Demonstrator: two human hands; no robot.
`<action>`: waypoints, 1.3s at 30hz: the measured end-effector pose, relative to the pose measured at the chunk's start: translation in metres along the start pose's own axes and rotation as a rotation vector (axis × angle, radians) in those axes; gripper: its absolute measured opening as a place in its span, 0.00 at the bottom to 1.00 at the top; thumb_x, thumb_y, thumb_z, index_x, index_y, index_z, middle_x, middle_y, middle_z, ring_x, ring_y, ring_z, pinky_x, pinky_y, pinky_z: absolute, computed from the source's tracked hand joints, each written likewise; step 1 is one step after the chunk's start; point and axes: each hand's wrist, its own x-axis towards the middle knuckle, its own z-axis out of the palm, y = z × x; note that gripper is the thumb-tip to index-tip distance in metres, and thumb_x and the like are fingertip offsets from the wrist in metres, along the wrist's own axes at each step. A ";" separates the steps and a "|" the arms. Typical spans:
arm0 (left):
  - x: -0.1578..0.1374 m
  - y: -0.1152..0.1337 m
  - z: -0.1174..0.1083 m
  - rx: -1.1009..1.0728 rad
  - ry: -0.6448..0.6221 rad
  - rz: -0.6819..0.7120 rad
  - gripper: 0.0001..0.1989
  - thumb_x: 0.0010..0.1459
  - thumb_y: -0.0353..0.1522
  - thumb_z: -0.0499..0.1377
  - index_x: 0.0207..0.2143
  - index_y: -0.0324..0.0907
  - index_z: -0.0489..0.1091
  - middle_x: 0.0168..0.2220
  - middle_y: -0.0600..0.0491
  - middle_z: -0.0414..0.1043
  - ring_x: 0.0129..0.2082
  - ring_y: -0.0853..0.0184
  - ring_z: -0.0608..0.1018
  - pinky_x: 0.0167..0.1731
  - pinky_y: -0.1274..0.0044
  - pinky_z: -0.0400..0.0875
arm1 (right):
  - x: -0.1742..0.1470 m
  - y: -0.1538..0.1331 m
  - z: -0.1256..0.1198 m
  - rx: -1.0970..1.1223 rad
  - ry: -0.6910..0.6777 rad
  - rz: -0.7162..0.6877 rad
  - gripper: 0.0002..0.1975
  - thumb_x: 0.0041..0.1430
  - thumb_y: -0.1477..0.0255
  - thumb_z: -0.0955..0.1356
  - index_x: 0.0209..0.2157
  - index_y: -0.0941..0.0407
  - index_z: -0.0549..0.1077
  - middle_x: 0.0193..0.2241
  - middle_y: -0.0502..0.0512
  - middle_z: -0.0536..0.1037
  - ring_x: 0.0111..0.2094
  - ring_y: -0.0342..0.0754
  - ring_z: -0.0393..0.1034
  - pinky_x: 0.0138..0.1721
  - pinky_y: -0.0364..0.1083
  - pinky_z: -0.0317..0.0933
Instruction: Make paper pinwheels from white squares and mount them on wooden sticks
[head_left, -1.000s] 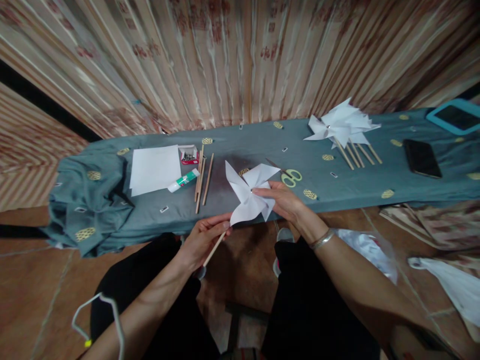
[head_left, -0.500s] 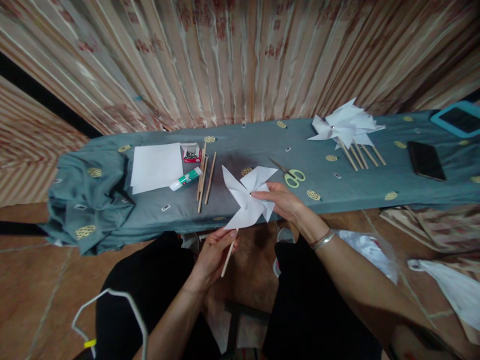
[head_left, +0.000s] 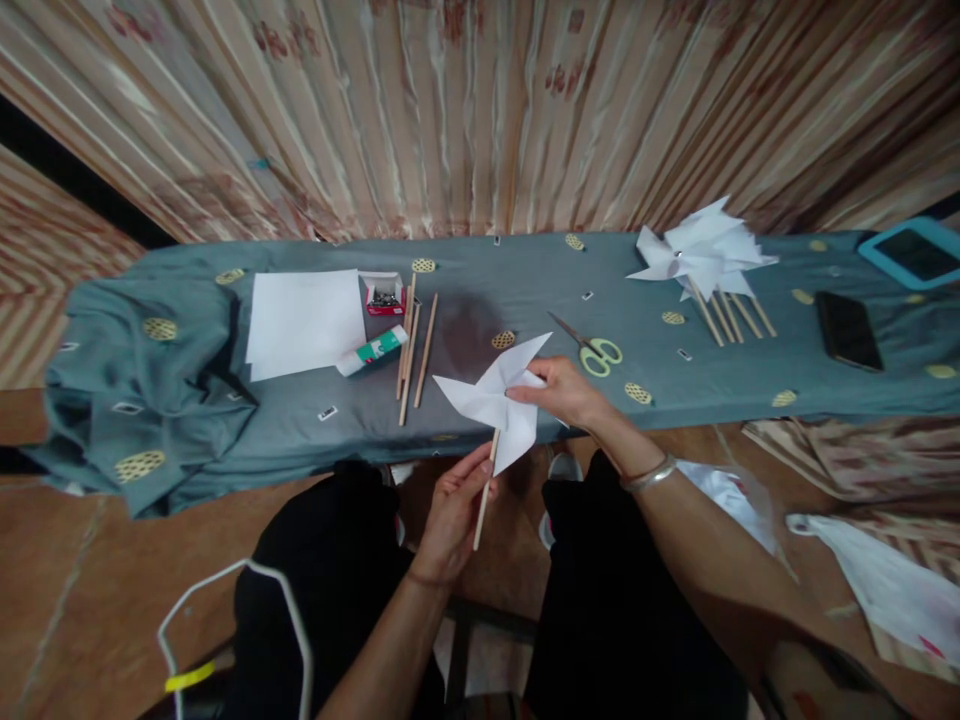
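A white paper pinwheel (head_left: 499,405) on a wooden stick (head_left: 484,510) is held between my two hands, over the front edge of the cloth-covered bench. My left hand (head_left: 457,505) is closed around the stick just below the blades. At the pinwheel's centre, my right hand (head_left: 559,390) pinches the paper, its thumb on the hub; the fingers behind are partly hidden. Green-handled scissors (head_left: 596,352) lie just beyond my right hand. Several loose wooden sticks (head_left: 425,350) lie to the left of the pinwheel, beside a glue stick (head_left: 373,350).
White paper sheets (head_left: 304,325) and a small red box of metal pins (head_left: 385,294) lie on the left of the bench (head_left: 525,270). Several finished pinwheels (head_left: 712,250) are stacked to the right, near a black phone (head_left: 849,330) and a blue-framed tablet (head_left: 915,250).
The pinwheel's blades have turned about the hub and its stick is steeper. My left hand has shifted slightly right. The camera view has moved a little.
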 end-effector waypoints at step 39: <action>-0.002 -0.017 0.002 -0.008 0.024 0.004 0.24 0.34 0.39 0.74 0.34 0.36 0.78 0.24 0.53 0.75 0.21 0.76 0.70 0.24 0.82 0.63 | 0.045 -0.042 -0.021 -0.626 -0.381 0.069 0.09 0.45 0.67 0.73 0.27 0.58 0.78 0.22 0.46 0.74 0.25 0.41 0.63 0.25 0.40 0.51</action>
